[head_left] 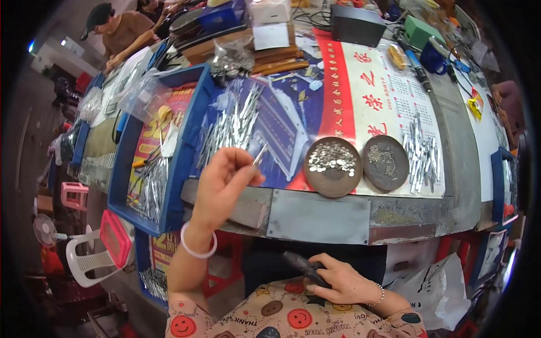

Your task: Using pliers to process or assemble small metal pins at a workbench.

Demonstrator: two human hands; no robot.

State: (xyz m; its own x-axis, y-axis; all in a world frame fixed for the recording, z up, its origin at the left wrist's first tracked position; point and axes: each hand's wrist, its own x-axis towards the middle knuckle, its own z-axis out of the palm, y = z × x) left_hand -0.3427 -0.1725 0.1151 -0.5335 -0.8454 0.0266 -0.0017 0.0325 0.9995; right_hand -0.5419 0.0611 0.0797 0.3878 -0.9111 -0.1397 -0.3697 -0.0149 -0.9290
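My left hand (222, 183) is raised over the table's front edge, thumb and fingers pinched on a thin silver metal strip (261, 154). Low in front of my body, my right hand (348, 281) is closed around a dark, elongated tool (301, 266) whose exact kind I cannot make out. Beyond my left hand lies a pile of similar silver strips (236, 121) on a blue printed sheet. To the right are a round brown dish of small shiny discs (333, 187) and a second dish of tiny metal bits (389, 183). More silver strips (420, 155) lie beside that dish.
A blue tray (189, 132) with metal strips stands at the left. Wooden blocks (276, 53), a dark box (356, 25) and a blue mug (435, 56) stand farther back. A white plastic bag (437, 293) hangs at the lower right. Another person (127, 31) sits at the far left.
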